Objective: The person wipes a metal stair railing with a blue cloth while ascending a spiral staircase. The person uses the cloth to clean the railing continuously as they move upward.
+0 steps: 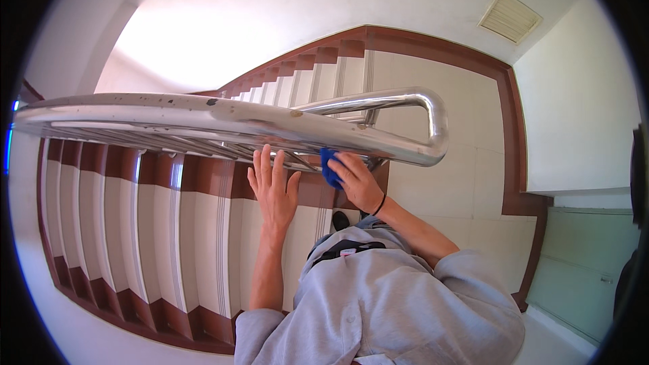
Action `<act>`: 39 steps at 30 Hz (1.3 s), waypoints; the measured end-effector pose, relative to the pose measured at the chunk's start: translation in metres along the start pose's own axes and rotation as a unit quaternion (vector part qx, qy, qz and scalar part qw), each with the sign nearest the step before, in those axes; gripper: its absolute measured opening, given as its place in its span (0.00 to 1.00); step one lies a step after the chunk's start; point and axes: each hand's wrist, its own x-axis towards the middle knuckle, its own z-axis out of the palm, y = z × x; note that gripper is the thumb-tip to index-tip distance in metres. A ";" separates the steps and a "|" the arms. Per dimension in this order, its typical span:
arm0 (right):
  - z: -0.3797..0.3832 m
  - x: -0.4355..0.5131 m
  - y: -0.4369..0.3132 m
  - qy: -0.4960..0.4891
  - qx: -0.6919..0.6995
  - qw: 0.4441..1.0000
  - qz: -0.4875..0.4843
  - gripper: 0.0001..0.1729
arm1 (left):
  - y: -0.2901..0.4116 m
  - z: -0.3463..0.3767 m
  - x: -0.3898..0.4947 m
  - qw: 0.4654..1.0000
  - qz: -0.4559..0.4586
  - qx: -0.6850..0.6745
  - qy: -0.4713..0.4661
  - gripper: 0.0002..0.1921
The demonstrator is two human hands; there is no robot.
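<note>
A shiny metal stair handrail [253, 116] runs across in front of me and bends back in a rounded loop at its right end. Dark spots and worn marks dot its upper surface. My right hand [356, 180] holds a blue cloth [330, 168] close against the lower near side of the rail, by the bars beneath it. My left hand [274, 185] is raised with its fingers apart and nothing in it. Its fingertips come near the rail's underside; whether they touch it, I cannot tell.
Pale steps with red-brown edging [203, 243] lie at the left, and a second flight [314, 81] lies beyond the rail. A tiled landing [446, 187] spreads to the right. A wall vent [510, 16] and a pale green door [583, 263] are at the right.
</note>
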 end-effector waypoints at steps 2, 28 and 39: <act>0.022 -0.005 0.012 0.024 -0.025 0.998 0.062 0.35 | -0.007 0.001 0.005 1.000 -0.015 0.014 -0.014 0.37; 0.064 0.075 0.014 -0.132 -0.055 0.989 0.047 0.49 | -0.089 -0.043 0.063 0.982 -0.046 0.149 -0.102 0.53; 0.061 0.072 0.011 -0.117 -0.069 0.989 0.052 0.49 | -0.081 -0.042 0.064 0.989 -0.065 0.087 -0.100 0.56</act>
